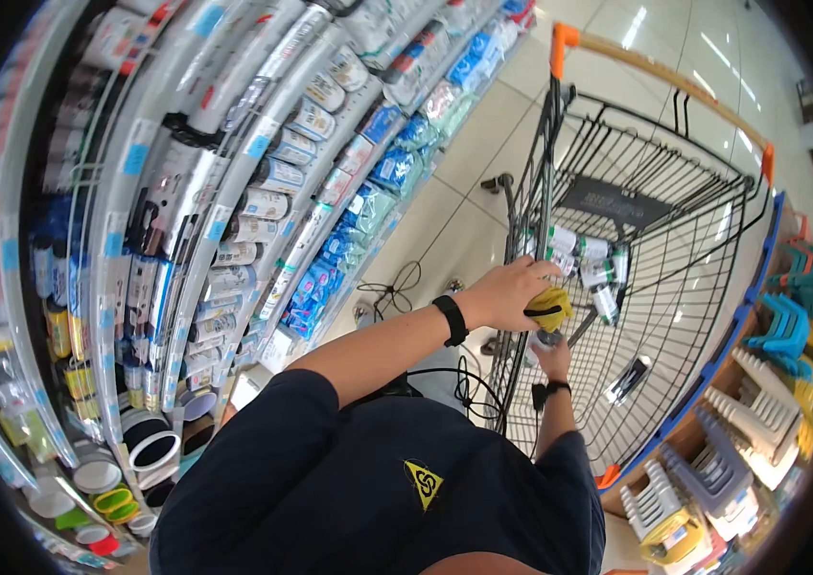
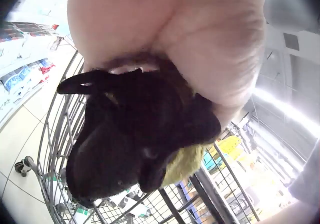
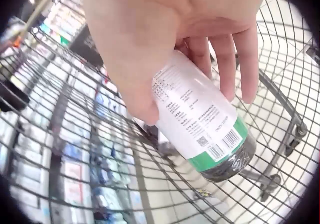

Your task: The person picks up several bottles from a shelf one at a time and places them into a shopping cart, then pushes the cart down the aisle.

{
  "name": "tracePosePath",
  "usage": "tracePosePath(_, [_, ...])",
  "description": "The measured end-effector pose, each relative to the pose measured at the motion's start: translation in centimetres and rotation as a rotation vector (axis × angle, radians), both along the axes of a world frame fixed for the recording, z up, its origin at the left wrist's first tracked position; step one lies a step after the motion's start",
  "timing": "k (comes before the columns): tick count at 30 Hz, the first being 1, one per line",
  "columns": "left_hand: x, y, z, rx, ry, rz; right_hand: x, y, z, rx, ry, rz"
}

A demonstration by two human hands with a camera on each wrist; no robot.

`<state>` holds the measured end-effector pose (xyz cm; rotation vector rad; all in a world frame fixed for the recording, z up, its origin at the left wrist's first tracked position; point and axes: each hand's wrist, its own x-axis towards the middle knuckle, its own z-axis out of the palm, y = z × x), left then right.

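My left hand (image 1: 512, 295) grips a bunched yellow and black cloth (image 1: 551, 309) over the near side of the shopping cart. Dark, soft folds of that cloth (image 2: 135, 129) hang below the palm in the left wrist view, with a fuzzy yellow patch behind them. Close beside it, my right hand (image 1: 552, 360) holds a bottle. In the right wrist view this bottle (image 3: 202, 116) is tilted, with a white printed label, a barcode and a green band near its dark end. Thumb and fingers lie on either side of it. Several white and green bottles (image 1: 598, 272) lie inside the cart.
The wire shopping cart (image 1: 685, 316) has an orange-ended handle (image 1: 665, 72). A black and white package (image 1: 628, 379) lies in it. Shelves of bottles and packets (image 1: 263, 201) line the left side. Stacked plastic stools (image 1: 728, 460) stand at the right. A black cable (image 1: 394, 289) hangs near my legs.
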<state>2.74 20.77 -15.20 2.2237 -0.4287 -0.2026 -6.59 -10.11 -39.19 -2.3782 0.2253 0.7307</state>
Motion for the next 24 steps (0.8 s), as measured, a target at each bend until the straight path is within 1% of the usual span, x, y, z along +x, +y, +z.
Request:
tracePosePath(2, [-0.4, 1.2, 1.4, -0.024, 0.036, -0.120, 0.5, -1.3, 6.1, 0.309, -0.050, -0.217])
tracePosePath(4, [-1.6, 3.1, 3.1, -0.030, -0.047, -0.081, 0.4, -3.9, 10.8, 0.441, -0.139, -0.280])
tracePosePath(5, [-2.5, 4.5, 3.7, -0.049, -0.066, -0.012, 0.1, -5.8, 11.7, 0.529, -0.141, -0.355])
tracePosePath(6, [-3.1, 6.4, 4.8, -0.062, -0.095, 0.059, 0.5, -5.4, 17.0, 0.587, -0.080, -0.384])
tracePosePath(7, [-4.0, 8.4, 6.8, -0.104, -0.074, 0.141, 0.4, -4.4, 21.6, 0.648, -0.135, -0.392])
tracePosePath(8, [-5.2, 10.5, 8.5, -0.081, -0.112, 0.173, -0.1, -4.0, 24.8, 0.703, -0.188, -0.407])
tracePosePath(10, [-8.3, 14.3, 11.1, -0.139, -0.070, 0.351, -1.3, -3.9, 27.6, 0.912, -0.255, -0.409])
tracePosePath(11, [-10.0, 16.3, 11.3, -0.146, -0.124, 0.407, -1.5, -2.6, 29.1, 0.931, -0.276, -0.389])
tracePosePath(12, [-11.7, 18.3, 11.1, -0.154, -0.177, 0.457, -1.6, -0.9, 30.7, 1.042, -0.339, -0.258])
tracePosePath(13, [-13.9, 19.8, 11.8, -0.180, -0.198, 0.538, -1.8, 0.9, 31.9, 1.144, -0.403, -0.128])
tracePosePath(14, [-16.1, 21.1, 12.4, -0.210, -0.217, 0.617, -1.7, 2.7, 32.8, 1.101, -0.387, -0.087])
tracePosePath(15, [-18.4, 22.1, 12.5, -0.216, -0.266, 0.701, -1.8, 5.2, 33.6, 1.036, -0.465, -0.067])
tracePosePath(16, [-20.8, 23.2, 12.6, -0.224, -0.316, 0.793, -1.7, 8.7, 34.3, 1.088, -0.496, -0.142])
tracePosePath(17, [-23.4, 24.3, 13.1, -0.229, -0.345, 0.803, -1.2, 11.6, 35.8, 0.964, -0.498, -0.040])
tracePosePath(18, [-26.3, 25.1, 13.5, -0.243, -0.356, 0.873, -1.3, 15.8, 37.2, 1.076, -0.577, 0.020])
tracePosePath(19, [-29.3, 25.7, 13.7, -0.259, -0.361, 0.942, -2.0, 19.7, 40.0, 1.188, -0.538, 0.085])
tracePosePath(20, [-32.4, 26.5, 13.3, -0.198, -0.422, 1.006, -2.1, 23.2, 41.2, 1.209, -0.554, 0.165])
tracePosePath(21, [-35.6, 27.0, 12.7, -0.136, -0.478, 1.073, -2.8, 26.4, 42.9, 1.240, -0.509, 0.218])
tracePosePath(22, [-38.9, 27.1, 12.5, -0.179, -0.454, 1.160, -3.0, 29.7, 44.4, 1.253, -0.473, 0.328])
tracePosePath(23, [-42.0, 27.1, 12.3, -0.221, -0.425, 1.248, -2.5, 33.2, 45.0, 1.305, -0.524, 0.490])
tracePosePath(24, [-45.0, 27.0, 12.1, -0.225, -0.420, 1.263, -3.5, 36.7, 47.7, 1.371, -0.459, 0.556])
